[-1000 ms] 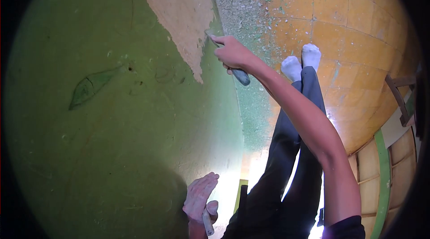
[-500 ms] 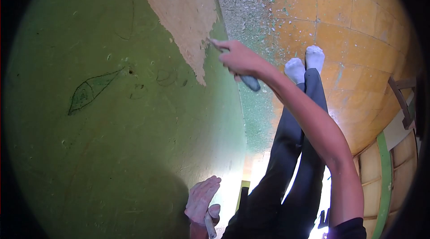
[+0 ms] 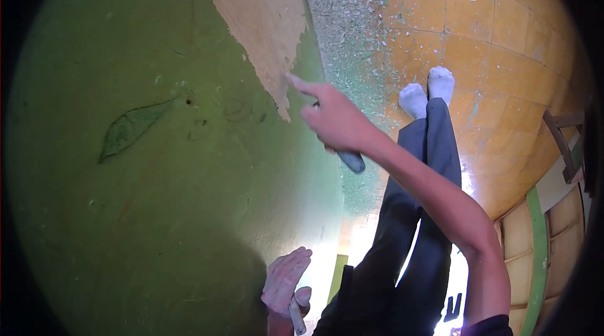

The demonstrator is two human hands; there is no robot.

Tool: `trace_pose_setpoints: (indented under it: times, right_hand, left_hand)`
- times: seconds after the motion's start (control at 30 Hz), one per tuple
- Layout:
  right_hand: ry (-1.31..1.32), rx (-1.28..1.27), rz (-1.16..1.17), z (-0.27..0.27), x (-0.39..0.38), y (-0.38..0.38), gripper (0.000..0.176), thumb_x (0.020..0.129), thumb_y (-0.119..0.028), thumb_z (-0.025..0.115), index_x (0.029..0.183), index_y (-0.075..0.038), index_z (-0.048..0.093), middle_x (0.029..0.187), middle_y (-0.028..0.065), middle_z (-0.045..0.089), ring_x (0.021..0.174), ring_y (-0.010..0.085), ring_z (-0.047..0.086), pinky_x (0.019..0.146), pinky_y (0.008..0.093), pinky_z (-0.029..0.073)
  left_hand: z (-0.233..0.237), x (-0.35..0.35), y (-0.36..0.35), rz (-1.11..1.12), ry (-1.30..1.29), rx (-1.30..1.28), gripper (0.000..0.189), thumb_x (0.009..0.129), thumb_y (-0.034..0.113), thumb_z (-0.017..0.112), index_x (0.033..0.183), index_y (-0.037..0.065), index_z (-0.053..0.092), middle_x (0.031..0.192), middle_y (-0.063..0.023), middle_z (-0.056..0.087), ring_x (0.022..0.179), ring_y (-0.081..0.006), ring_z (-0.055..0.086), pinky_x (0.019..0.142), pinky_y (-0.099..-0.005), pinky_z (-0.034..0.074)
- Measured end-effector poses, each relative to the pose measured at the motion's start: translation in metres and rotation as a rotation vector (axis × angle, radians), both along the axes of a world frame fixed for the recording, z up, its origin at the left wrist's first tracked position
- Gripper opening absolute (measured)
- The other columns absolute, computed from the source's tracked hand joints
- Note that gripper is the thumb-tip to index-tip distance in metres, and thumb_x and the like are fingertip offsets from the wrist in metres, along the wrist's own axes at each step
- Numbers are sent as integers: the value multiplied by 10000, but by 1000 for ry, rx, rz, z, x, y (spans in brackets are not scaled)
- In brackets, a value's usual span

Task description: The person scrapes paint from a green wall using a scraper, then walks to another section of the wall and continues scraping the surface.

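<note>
Apparently scraping is in hand: my right hand [image 3: 333, 116] curls round a tool handle [image 3: 352, 162] just right of the bare patch's [image 3: 264, 28] tip, index finger stretched to its edge. Another stroke would call for a low blade, which I can't make out; well below the patch, my left hand's [image 3: 284, 279] thumb clamps a pale rod [image 3: 297, 318], its upper end hidden

Floor [image 3: 484, 28]: orange, tiled | Frame [image 3: 559, 141]: wooden, brown, right side | Panels [image 3: 517, 235]: tan, lower right | Strip [image 3: 539, 260]: green, curved, between panels
</note>
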State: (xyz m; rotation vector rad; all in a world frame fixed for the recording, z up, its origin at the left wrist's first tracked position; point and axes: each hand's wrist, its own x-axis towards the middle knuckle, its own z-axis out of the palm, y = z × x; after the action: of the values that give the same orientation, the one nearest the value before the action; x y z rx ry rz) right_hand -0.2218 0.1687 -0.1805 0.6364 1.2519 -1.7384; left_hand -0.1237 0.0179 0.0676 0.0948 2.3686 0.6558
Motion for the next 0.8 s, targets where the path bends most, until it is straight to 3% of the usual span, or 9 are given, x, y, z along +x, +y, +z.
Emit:
trace_pose_setpoints:
  times: [0.07, 0.17, 0.27, 0.37, 0.47, 0.57, 0.77, 0.8]
  right_hand:
    - [-17, -30, 29, 7, 4, 4, 690, 856, -80, 448, 1535, -184, 381, 576, 53, 488, 421, 162, 505, 443, 341, 484]
    - [-28, 63, 13, -28, -11, -2, 686, 857, -78, 447, 1533, -184, 387, 577, 51, 493, 421, 160, 507, 444, 337, 488]
    - [-25, -80, 14, -5, 4, 4, 686, 858, -76, 446, 1534, -174, 383, 577, 46, 495, 420, 154, 499, 446, 332, 495]
    - [-3, -66, 54, -11, 2, 11, 693, 835, -40, 431, 1523, -114, 386, 755, 198, 678, 467, 207, 582, 498, 373, 524]
    - [-24, 4, -35, -36, -5, -2, 678, 861, -73, 436, 1532, -149, 381, 606, 60, 502, 430, 150, 484, 454, 330, 505]
    - [-38, -121, 12, -11, 12, 3, 677, 862, -69, 434, 1532, -149, 381, 625, 73, 518, 435, 157, 487, 454, 335, 505]
    - [1, 24, 7, -42, 9, -6, 684, 855, -61, 437, 1532, -141, 380, 621, 83, 521, 435, 161, 495, 452, 344, 506]
    - [4, 15, 24, -33, 9, -4, 688, 843, -53, 439, 1525, -123, 384, 732, 143, 580, 469, 198, 545, 488, 363, 522]
  left_hand:
    - [2, 0, 0, 6, -9, -1, 509, 1058, 378, 412, 1047, -63, 666, 978, -202, 721, 954, -351, 707, 869, -445, 551]
    - [3, -1, 2, -9, -3, -8, 506, 1058, 376, 413, 1049, -62, 667, 979, -201, 721, 956, -351, 707, 871, -446, 551]
    - [2, 0, 3, -15, 2, -10, 504, 1058, 375, 415, 1050, -61, 667, 980, -199, 722, 958, -351, 708, 873, -446, 550]
    - [4, 0, 4, -23, -7, -15, 501, 1058, 373, 416, 1051, -60, 668, 981, -198, 722, 961, -351, 708, 874, -447, 550]
    - [5, 0, 5, -39, -1, -22, 499, 1058, 372, 418, 1053, -59, 669, 982, -197, 723, 963, -351, 708, 876, -447, 550]
    - [3, 1, 4, -42, 7, -27, 496, 1057, 370, 419, 1054, -59, 669, 983, -195, 723, 965, -351, 708, 877, -448, 549]
    - [4, 3, 6, -42, 3, -30, 494, 1057, 359, 412, 1064, -65, 665, 985, -202, 723, 970, -358, 708, 884, -459, 546]
    - [4, 1, 7, -45, 1, -25, 485, 1060, 346, 401, 1076, -62, 663, 990, -199, 725, 982, -358, 706, 898, -467, 538]
